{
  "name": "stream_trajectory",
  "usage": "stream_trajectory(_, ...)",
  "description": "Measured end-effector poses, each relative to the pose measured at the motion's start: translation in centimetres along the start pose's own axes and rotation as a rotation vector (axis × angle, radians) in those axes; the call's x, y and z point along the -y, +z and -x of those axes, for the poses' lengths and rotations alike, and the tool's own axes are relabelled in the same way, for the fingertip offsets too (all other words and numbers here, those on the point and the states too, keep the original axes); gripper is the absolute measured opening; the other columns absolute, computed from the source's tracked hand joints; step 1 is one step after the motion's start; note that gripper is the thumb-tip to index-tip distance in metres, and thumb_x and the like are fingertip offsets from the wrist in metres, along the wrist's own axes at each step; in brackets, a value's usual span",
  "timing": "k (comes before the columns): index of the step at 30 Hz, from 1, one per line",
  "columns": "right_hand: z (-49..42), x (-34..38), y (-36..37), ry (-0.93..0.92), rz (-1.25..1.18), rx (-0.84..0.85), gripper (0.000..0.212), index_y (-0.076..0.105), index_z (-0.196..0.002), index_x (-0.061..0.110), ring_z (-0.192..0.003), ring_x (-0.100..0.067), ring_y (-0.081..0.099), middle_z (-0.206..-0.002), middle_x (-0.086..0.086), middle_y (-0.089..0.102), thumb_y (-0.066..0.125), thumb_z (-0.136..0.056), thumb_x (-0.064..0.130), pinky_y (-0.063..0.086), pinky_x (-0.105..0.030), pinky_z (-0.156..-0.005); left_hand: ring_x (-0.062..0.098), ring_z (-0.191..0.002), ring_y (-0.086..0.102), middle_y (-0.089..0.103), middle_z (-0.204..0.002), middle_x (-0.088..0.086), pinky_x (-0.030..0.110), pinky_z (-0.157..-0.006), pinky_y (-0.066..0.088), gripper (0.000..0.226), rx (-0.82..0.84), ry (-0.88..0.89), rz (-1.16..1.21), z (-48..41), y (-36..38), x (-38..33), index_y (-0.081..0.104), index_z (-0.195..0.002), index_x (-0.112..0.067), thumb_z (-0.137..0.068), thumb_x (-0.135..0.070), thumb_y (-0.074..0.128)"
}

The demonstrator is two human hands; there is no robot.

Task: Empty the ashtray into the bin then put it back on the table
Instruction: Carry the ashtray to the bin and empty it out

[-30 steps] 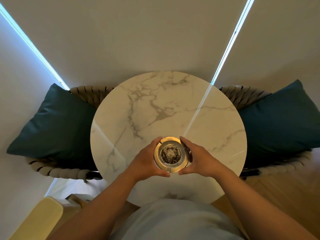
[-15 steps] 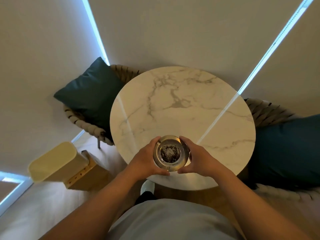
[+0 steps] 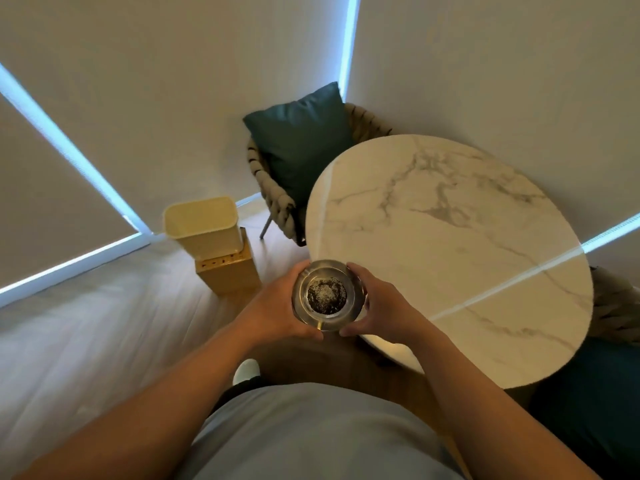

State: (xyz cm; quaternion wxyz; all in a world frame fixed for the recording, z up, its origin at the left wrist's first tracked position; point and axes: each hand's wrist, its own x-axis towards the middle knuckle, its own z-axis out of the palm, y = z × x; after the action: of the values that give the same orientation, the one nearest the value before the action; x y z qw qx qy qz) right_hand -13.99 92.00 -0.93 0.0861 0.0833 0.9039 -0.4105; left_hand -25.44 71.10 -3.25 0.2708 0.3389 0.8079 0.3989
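I hold the metal ashtray (image 3: 327, 295), loaded with loose ash, level off the marble worktop (image 3: 450, 258) edge, left hand (image 3: 273, 306) and right hand (image 3: 381, 306) grip pressed on its rigid, probably slippery rim.

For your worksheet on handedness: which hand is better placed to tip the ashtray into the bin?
Probably the left hand: it grips the ashtray on the side nearer the bin.
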Motion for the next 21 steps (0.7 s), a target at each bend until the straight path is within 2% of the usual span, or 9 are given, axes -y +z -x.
stream_trajectory(2, -1.4, 1.9, 1.0, -0.057, 0.015, 0.021, 0.114, 0.032, -0.148, 0.022, -0.114, -0.003, 0.052, -0.134, 0.004, 0.059, 0.096, -0.054, 0.028, 0.037, -0.004, -0.091, -0.022, -0.115, 0.042, 0.045, -0.120, -0.044, 0.014, -0.093, 0.038, 0.126, -0.054, -0.020, -0.011, 1.5, -1.3, 1.3, 0.024, -0.143, -0.046, -0.037, -0.067, 0.088)
stream_trajectory(5, -3.7, 4.9, 2.7, -0.126, 0.018, 0.054, 0.108, 0.036, -0.145, 0.025, -0.118, -0.005, 0.053, -0.134, 0.004, 0.060, 0.095, -0.054, 0.028, 0.044, -0.021, -0.100, -0.012, -0.121, 0.045, 0.046, -0.126, -0.037, 0.019, -0.097, 0.041, 0.123, -0.111, -0.049, -0.006, 3.4, -3.8, 3.1, 0.025, -0.142, -0.045, -0.039, -0.066, 0.088)
stream_trajectory(8, -6.5, 8.1, 5.0, -0.187, 0.038, 0.110, 0.103, 0.038, -0.142, 0.029, -0.120, -0.009, 0.055, -0.133, 0.006, 0.060, 0.093, -0.056, 0.031, 0.047, -0.030, -0.103, -0.004, -0.121, 0.048, 0.048, -0.130, -0.028, 0.028, -0.101, 0.045, 0.121, -0.186, -0.076, 0.003, 5.7, -6.9, 5.0, 0.026, -0.142, -0.043, -0.040, -0.061, 0.090)
stream_trajectory(13, -11.3, 14.2, 10.2, -0.232, 0.041, 0.193, 0.099, 0.031, -0.137, 0.041, -0.113, 0.004, 0.052, -0.120, 0.029, 0.051, 0.083, -0.054, 0.055, 0.045, -0.017, -0.099, 0.007, -0.122, 0.052, 0.052, -0.135, -0.013, 0.036, -0.102, 0.048, 0.119, -0.260, -0.128, 0.028, 9.4, -13.0, 8.8, 0.029, -0.143, -0.036, -0.044, -0.048, 0.093)
stream_trajectory(17, -15.3, 18.0, 14.3, -0.275, 0.050, 0.221, 0.098, 0.034, -0.139, 0.036, -0.114, -0.001, 0.055, -0.123, 0.021, 0.054, 0.091, -0.060, 0.041, 0.048, -0.025, -0.101, 0.010, -0.123, 0.052, 0.052, -0.137, -0.010, 0.036, -0.104, 0.047, 0.114, -0.286, -0.161, 0.044, 11.5, -17.8, 12.0, 0.030, -0.143, -0.033, -0.048, -0.044, 0.094)
stream_trajectory(19, -16.9, 19.4, 15.9, -0.284, 0.031, 0.239, 0.098, 0.035, -0.140, 0.034, -0.116, -0.003, 0.054, -0.128, 0.015, 0.057, 0.092, -0.061, 0.037, 0.047, -0.023, -0.101, 0.010, -0.123, 0.052, 0.052, -0.138, -0.010, 0.035, -0.104, 0.047, 0.114, -0.285, -0.178, 0.041, 12.2, -19.7, 13.5, 0.030, -0.143, -0.032, -0.049, -0.045, 0.094)
stream_trajectory(21, -18.1, 20.6, 16.9, -0.277, 0.020, 0.248, 0.097, 0.034, -0.139, 0.035, -0.118, -0.003, 0.054, -0.132, 0.009, 0.058, 0.093, -0.061, 0.034, 0.044, -0.016, -0.099, 0.009, -0.123, 0.052, 0.051, -0.139, -0.010, 0.034, -0.103, 0.048, 0.115, -0.293, -0.193, 0.037, 12.6, -21.2, 14.7, 0.029, -0.144, -0.033, -0.049, -0.047, 0.094)
